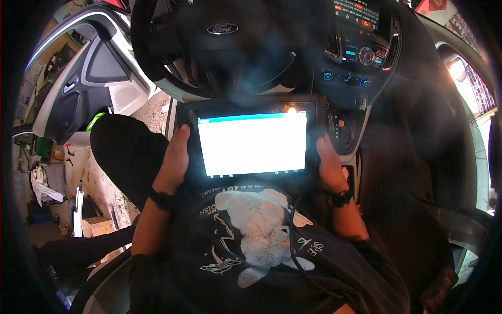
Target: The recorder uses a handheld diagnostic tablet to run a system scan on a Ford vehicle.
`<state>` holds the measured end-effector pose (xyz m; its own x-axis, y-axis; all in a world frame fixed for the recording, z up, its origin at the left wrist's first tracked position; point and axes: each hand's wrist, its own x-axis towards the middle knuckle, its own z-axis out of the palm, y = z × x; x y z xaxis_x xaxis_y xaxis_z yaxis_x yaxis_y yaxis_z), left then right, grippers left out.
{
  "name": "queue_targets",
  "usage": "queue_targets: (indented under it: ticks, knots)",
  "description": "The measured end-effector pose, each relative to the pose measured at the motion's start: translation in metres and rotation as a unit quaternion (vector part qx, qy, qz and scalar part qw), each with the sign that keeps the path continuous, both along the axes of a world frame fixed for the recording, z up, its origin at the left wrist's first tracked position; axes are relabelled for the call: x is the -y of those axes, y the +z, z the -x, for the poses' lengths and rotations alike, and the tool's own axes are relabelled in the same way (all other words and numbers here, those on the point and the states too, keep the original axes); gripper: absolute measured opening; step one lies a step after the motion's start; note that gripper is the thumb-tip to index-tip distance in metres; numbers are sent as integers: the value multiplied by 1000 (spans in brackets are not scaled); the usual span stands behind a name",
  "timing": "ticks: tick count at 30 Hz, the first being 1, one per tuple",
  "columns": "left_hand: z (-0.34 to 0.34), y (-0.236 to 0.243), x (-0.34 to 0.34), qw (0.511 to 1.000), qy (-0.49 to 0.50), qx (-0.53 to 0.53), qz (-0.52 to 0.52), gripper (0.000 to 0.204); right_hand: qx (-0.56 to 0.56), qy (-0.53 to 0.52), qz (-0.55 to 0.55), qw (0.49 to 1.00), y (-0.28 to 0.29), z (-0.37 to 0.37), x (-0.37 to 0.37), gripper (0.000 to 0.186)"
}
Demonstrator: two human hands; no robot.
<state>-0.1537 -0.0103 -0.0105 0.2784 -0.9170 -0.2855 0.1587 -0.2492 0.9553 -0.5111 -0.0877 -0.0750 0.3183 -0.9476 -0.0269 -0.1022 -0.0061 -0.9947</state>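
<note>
A black tablet with a thick dark casing is propped in front of my belly, its screen bright white with a blue bar along the top. My left hand grips its left edge, thumb up along the casing. On the opposite edge my right hand holds it the same way, with the fingers partly hidden behind. Each wrist wears a dark band. Below the tablet, my black T-shirt carries a pale plush-like animal figure.
I sit behind a steering wheel. An open car door stands at the left, with a cluttered floor beyond it. To the right are the centre console, a gear selector and a dark passenger seat.
</note>
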Motion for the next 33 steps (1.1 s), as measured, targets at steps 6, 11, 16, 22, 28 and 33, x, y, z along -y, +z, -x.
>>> queue_targets:
  ticks: [6,11,16,22,28,33]
  knots:
    - [6,31,-3,1000,-1,16,-18,59,43,-12,-98,994,38,1,4,59]
    - [2,33,-5,998,6,-39,-55,56,120,-1,-207,971,51,0,6,65]
    - [-2,20,-6,999,1,-2,-45,55,-5,-27,-101,994,2,14,5,61]
    - [3,32,-11,997,-5,-46,-62,61,125,-26,-262,957,41,7,1,45]
    - [2,19,-6,997,5,78,-4,55,105,-33,-221,969,25,9,1,48]
    - [12,28,-11,984,6,176,-27,65,89,-6,-225,970,43,1,0,57]
